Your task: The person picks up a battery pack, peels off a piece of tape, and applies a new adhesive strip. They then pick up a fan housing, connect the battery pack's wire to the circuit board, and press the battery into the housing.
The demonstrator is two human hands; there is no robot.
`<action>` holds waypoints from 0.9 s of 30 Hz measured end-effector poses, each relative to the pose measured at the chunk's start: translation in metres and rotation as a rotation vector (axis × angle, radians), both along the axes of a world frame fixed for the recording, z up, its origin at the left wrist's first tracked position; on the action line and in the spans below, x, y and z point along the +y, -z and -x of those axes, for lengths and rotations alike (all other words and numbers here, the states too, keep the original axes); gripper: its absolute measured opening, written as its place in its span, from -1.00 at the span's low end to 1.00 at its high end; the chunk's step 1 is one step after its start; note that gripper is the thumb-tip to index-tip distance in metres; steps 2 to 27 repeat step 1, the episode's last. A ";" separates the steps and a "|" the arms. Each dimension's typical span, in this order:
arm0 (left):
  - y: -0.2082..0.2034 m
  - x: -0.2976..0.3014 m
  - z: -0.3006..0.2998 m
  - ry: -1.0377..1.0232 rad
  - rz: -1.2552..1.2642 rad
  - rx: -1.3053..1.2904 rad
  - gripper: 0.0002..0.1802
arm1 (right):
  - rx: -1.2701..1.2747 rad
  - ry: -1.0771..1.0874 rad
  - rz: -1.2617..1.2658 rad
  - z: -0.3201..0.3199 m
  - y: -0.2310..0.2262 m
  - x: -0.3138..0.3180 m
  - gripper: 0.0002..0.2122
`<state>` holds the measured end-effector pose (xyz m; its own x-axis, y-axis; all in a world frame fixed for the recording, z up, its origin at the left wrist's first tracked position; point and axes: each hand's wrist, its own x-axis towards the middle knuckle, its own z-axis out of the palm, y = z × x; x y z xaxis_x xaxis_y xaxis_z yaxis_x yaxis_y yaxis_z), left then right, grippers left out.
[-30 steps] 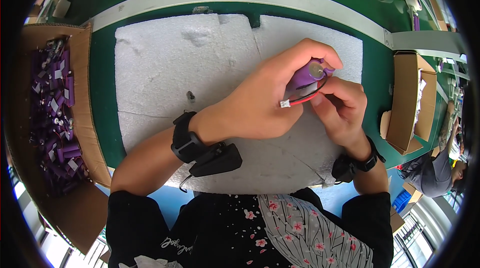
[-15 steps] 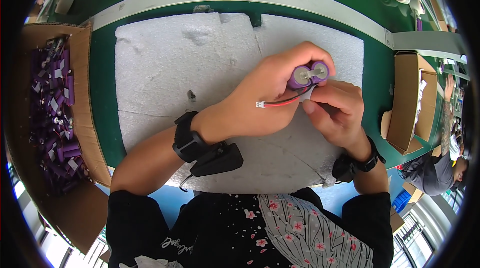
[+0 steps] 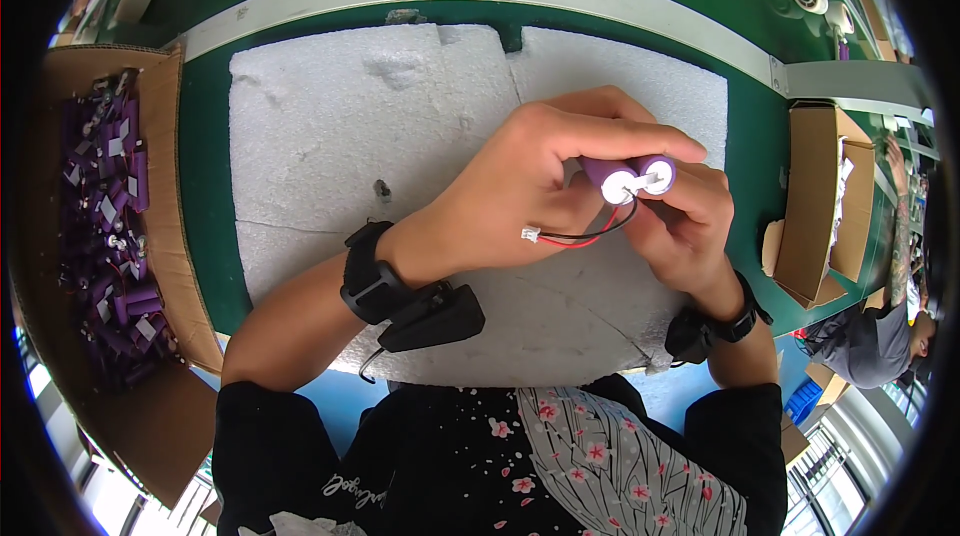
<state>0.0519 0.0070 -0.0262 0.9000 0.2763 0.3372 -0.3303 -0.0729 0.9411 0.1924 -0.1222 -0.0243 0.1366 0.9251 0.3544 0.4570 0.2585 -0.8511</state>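
Between both hands is a battery pack (image 3: 630, 179) of two purple cylindrical cells side by side, its bright ends turned up and joined by a metal strip. My left hand (image 3: 535, 176) is closed round the far and left side, with the fingers stretched over the cells. From the right, my right hand (image 3: 695, 221) grips the pack's lower right side, its fingertips partly hidden. Red and black wires (image 3: 590, 240) loop out leftward to a small white connector (image 3: 530, 234), which hangs in front of my left hand.
Under my hands lie white foam sheets (image 3: 330, 136) on a green table (image 3: 215, 236). At the left stands a cardboard box (image 3: 160, 166) heaped with purple battery packs (image 3: 115, 196). A smaller open carton (image 3: 800, 196) stands at the right; beyond it is another person (image 3: 865, 346).
The battery pack has tilted and moved slightly down and right. My left fingers have straightened over it, the connector has dropped a little, and the white piece by my right fingertips no longer shows.
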 end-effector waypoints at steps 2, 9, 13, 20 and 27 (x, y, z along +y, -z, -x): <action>0.001 0.000 0.000 0.006 0.003 0.009 -0.36 | 0.011 0.001 0.002 0.000 0.001 0.000 -0.82; 0.001 0.000 0.000 0.006 0.003 0.009 -0.36 | 0.011 0.001 0.002 0.000 0.001 0.000 -0.82; 0.001 0.000 0.000 0.006 0.003 0.009 -0.36 | 0.011 0.001 0.002 0.000 0.001 0.000 -0.82; 0.001 0.000 0.000 0.006 0.003 0.009 -0.36 | 0.011 0.001 0.002 0.000 0.001 0.000 -0.82; 0.001 0.000 0.000 0.006 0.003 0.009 -0.36 | 0.011 0.001 0.002 0.000 0.001 0.000 -0.82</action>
